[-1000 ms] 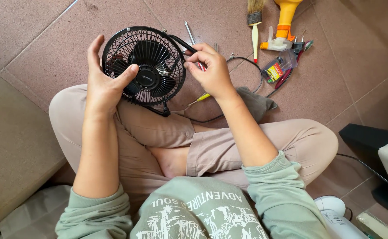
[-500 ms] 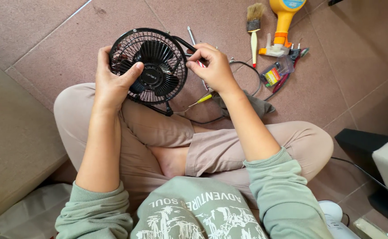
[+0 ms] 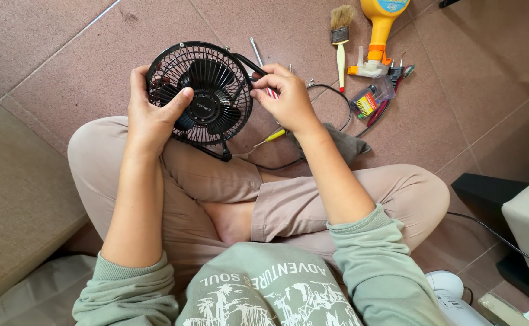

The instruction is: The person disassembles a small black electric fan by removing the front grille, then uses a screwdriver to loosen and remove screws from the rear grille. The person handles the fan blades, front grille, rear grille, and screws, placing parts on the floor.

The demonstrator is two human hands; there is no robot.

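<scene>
Two bare hands hold a small round fan (image 3: 201, 93) of black wire mesh above the lap: the left hand (image 3: 150, 118) wraps its rim, thumb pressing the glossy hub. The right hand (image 3: 285, 99) pinches the fan's black bracket with fingers pressed together, over speckled pink floor tiles (image 3: 71, 54), with a bristle brush (image 3: 340, 36) farther right.

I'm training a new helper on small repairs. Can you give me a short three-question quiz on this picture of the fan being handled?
1. True or false: the left hand grips the fan with its thumb across the front grille.
2. What lies on the floor right beside the yellow tool? A) a brush B) a hammer C) a cup
3. What is the right hand doing?

Key
1. True.
2. A, the brush.
3. Its fingers pinch at the fan's right edge by the black bracket, with a red-striped tool partly hidden behind them.
</scene>
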